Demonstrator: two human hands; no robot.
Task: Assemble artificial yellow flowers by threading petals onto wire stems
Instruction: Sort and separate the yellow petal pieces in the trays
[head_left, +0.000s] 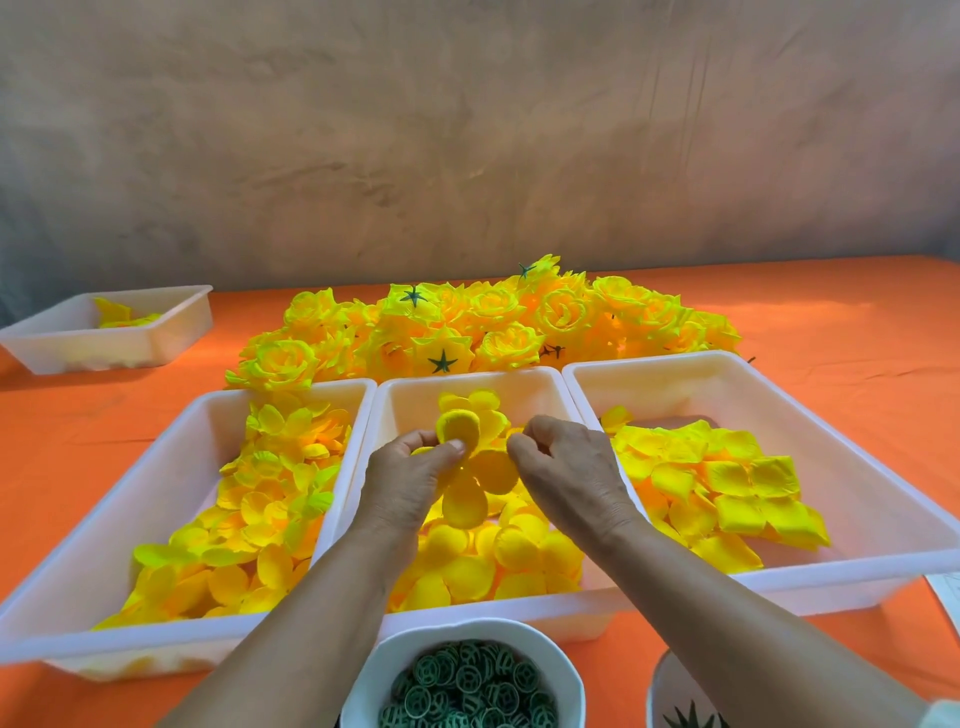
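Over the middle white tray (519, 382), my left hand (410, 475) pinches a yellow petal layer (478, 470) with rounded lobes between thumb and fingers. My right hand (569, 462) hovers close on the petal layer's right side with its fingers curled; whether it holds anything is hidden. No wire stem shows. The middle tray holds several loose round yellow petals (493, 561).
A left tray (104, 545) and a right tray (810, 431) hold more yellow petals. Finished yellow flowers (467, 322) are heaped behind them. A white bowl of green rings (467, 686) sits at the front, a second bowl (670, 696) beside it. A small tray (171, 312) is far left.
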